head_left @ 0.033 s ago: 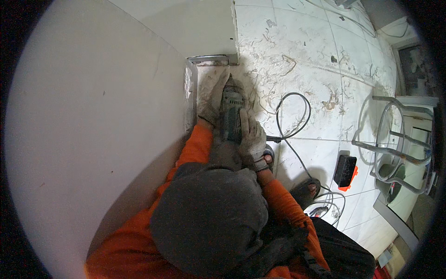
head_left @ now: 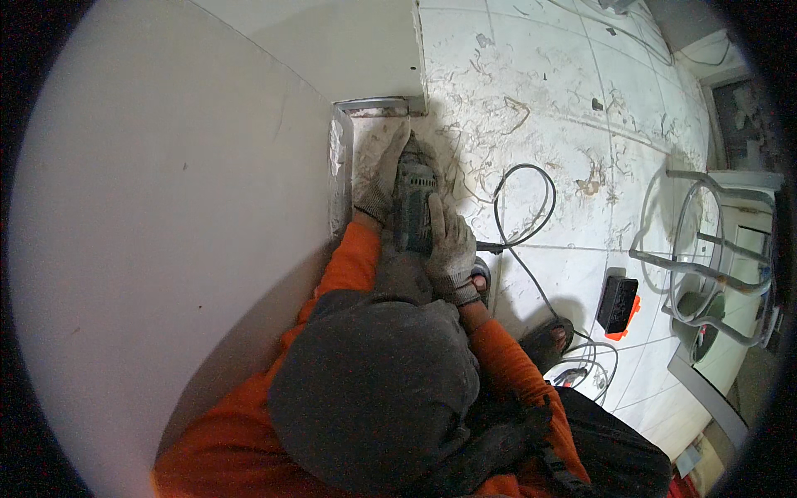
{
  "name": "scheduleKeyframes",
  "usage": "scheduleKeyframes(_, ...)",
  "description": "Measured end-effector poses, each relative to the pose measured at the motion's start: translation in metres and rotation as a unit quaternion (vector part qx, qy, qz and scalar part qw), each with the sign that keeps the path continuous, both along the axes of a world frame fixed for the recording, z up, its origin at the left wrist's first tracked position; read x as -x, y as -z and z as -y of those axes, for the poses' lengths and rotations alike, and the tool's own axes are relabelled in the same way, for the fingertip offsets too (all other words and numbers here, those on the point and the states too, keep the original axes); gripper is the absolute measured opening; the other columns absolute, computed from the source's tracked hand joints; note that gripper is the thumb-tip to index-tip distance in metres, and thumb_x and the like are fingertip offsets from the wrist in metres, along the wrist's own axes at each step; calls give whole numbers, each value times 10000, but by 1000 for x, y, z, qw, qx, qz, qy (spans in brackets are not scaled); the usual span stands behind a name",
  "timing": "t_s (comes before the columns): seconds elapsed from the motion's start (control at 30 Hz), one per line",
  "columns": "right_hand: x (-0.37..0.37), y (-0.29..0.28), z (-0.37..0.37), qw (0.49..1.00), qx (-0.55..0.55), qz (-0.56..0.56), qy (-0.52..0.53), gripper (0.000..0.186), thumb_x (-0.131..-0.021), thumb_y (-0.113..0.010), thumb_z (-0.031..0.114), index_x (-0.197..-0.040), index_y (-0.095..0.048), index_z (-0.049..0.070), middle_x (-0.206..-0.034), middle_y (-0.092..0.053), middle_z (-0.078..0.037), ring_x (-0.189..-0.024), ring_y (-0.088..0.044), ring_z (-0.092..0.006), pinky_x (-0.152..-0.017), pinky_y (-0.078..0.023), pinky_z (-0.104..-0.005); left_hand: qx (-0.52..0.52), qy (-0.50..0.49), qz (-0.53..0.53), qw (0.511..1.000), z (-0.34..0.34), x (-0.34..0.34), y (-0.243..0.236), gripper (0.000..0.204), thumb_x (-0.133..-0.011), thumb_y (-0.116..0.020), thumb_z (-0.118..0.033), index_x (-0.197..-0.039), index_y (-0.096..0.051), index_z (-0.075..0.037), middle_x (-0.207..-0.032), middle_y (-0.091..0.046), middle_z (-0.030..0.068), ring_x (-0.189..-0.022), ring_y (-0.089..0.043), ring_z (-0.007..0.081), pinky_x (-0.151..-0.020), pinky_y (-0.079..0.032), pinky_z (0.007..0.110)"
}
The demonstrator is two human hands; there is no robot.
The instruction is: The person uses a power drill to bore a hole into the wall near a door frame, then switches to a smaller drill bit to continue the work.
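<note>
The dusty, whitish knit-gloved left hand [head_left: 382, 173] stretches ahead of the curled, matching-gloved right hand [head_left: 451, 245], orange-sleeved forearms [head_left: 349, 259] behind.

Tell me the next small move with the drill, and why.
Probably ease the drill slightly forward, keeping it steady: its front end points toward the ragged lower edge of the wall, the left hand lies along its front, and the right hand grips its side. Whether its tip already touches anything is unclear.
</note>
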State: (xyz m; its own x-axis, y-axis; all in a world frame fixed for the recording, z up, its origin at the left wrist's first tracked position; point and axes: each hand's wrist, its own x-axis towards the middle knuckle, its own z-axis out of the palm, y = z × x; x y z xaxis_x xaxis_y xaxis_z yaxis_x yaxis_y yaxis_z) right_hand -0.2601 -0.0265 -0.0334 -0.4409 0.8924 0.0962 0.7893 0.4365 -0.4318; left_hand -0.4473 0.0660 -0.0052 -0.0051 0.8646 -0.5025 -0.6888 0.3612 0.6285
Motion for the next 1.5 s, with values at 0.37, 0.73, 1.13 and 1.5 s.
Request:
scheduleKeyframes(0.37,3,0,1,999,-36,-21,-2,996,-751,-788,248,-1615,-308,124,-1408,-553,-176,-1171,-580,-392,-943,-485,-506,-15,-21,-33,999,-9,6,28,430,-1019,-620,-492,-1197,-564,-104,-996,-655,26,-801,-613,140,-716,-526,295)
scheduleKeyframes(0.73,3,-5,2,999,-10,-34,6,1012,-748,-790,295,-1617,-296,135,-1439,-526,-177,-1202,-564,-395,-967,-471,-509,-32,-29,-110,993,-6,12,40,595,-1034,-589,-502,-1434,-458,-81,-1164,-628,30,-971,-590,122,-874,-499,272)
scheduleKeyframes(1.13,3,0,-2,999,-26,-29,5,1037,-747,-802,365,-1616,-287,130,-1416,-531,-180,-1178,-571,-391,-961,-476,-507,-13,-9,30,999,-2,-4,-18,386,-1011,-619,-510,-973,-659,-128,-827,-671,33,-630,-621,169,-564,-537,312)
scheduleKeyframes(1.5,5,-2,0,999,-33,-13,11,1002,-771,-788,355,-1611,-295,119,-1443,-524,-194,-1182,-579,-400,-974,-477,-508,12,17,31,999,-2,-4,-15,411,-1018,-603,-514,-929,-679,-120,-800,-682,37,-590,-616,175,-533,-533,311)
